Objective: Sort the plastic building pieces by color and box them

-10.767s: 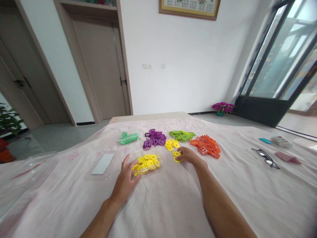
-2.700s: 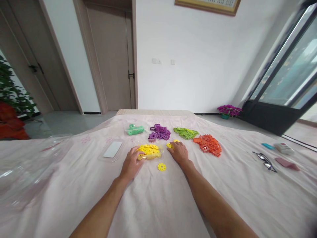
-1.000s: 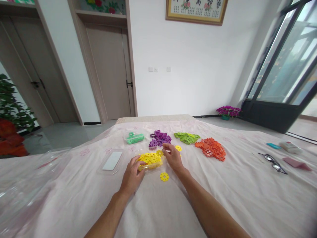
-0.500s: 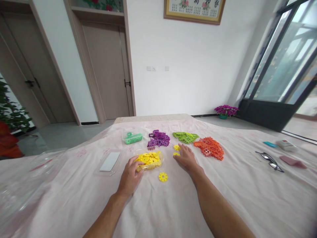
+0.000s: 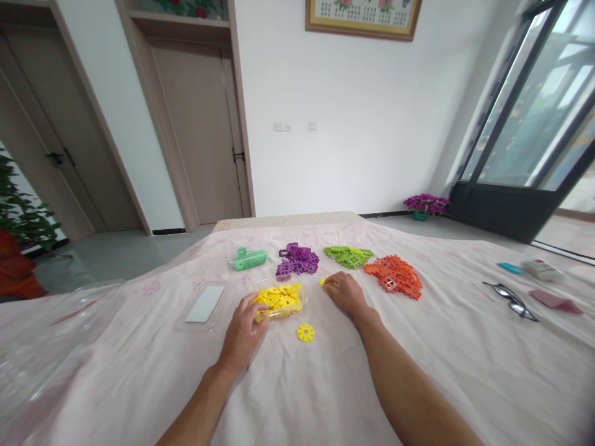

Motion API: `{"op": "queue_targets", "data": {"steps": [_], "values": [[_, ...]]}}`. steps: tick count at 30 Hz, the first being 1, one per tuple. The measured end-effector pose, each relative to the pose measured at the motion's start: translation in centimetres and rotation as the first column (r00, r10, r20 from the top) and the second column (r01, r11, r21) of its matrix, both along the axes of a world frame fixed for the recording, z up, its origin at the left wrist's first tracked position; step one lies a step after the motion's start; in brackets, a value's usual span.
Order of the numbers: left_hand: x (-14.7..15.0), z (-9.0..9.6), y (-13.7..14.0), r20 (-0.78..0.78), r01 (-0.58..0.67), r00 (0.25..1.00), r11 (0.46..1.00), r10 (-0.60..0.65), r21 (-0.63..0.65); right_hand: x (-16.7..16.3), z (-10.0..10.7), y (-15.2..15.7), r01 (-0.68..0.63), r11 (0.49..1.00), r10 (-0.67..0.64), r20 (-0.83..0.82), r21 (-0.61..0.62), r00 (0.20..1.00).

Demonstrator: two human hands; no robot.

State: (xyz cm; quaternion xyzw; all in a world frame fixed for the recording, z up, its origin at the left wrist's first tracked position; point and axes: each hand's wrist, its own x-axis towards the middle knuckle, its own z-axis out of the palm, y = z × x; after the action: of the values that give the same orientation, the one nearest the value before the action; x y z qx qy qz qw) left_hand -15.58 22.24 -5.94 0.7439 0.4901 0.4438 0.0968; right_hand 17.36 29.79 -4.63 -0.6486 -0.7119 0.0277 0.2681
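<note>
My left hand point(image 5: 242, 328) holds the near left side of a clear plastic box point(image 5: 304, 303), its thumb over the rim. Yellow snowflake discs point(image 5: 281, 297) fill the box in a heap. To the right of it, my right hand point(image 5: 346, 292) is closed with bent fingers over a yellow snowflake disc point(image 5: 324, 282) on the cloth; the fingertips partly cover it. Another loose yellow disc point(image 5: 305, 332) lies flat between my forearms, just in front of the box.
Beyond my hands sit a clear box of green pieces point(image 5: 251, 260), a purple pile point(image 5: 297, 259), a lime-green pile point(image 5: 348, 256) and an orange-red pile point(image 5: 397, 277). A clear lid with a white card point(image 5: 204, 303) lies left. Glasses point(image 5: 511, 301) rest at right.
My right hand has drawn slightly left, its fingers curling from spread to closed over the yellow discs. The left hand stays on the box.
</note>
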Motion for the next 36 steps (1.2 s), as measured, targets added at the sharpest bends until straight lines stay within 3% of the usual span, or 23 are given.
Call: {"op": "queue_targets", "data": {"steps": [5, 8, 19, 25, 30, 33, 36], "values": [[0.0, 0.0, 0.1, 0.002, -0.005, 1.0, 1.0, 0.005, 0.007, -0.3, -0.5, 0.2, 0.185, 0.981, -0.186, 0.02, 0.055, 0.982], [0.0, 0.0, 0.0, 0.002, -0.007, 1.0, 1.0, 0.007, -0.006, -0.6, -0.8, 0.4, 0.204, 0.979, -0.204, 0.103, 0.016, 0.973], [0.0, 0.1, 0.0, -0.002, -0.001, 1.0, 1.0, 0.001, -0.017, -1.1, -1.1, 0.9, 0.179, 0.983, -0.18, -0.018, -0.036, 0.983], [0.0, 0.1, 0.0, -0.001, -0.001, 1.0, 1.0, 0.001, -0.022, -1.3, -1.5, 1.3, 0.114, 0.991, -0.093, -0.231, 0.076, 0.968], [-0.1, 0.2, -0.1, -0.006, 0.002, 1.0, 0.999, -0.003, -0.042, -1.8, -1.7, 1.1, 0.075, 0.982, 0.011, -0.44, 0.176, 0.898], [-0.1, 0.2, 0.0, -0.009, 0.003, 1.0, 0.999, -0.004, -0.046, -1.3, -1.5, 1.1, 0.049, 0.991, 0.022, -0.521, 0.122, 0.853], [0.0, 0.1, 0.0, -0.014, 0.007, 1.0, 0.999, -0.008, -0.052, 0.0, -1.1, 1.1, -0.073, 0.997, 0.06, -0.533, -0.003, 0.844]]}}
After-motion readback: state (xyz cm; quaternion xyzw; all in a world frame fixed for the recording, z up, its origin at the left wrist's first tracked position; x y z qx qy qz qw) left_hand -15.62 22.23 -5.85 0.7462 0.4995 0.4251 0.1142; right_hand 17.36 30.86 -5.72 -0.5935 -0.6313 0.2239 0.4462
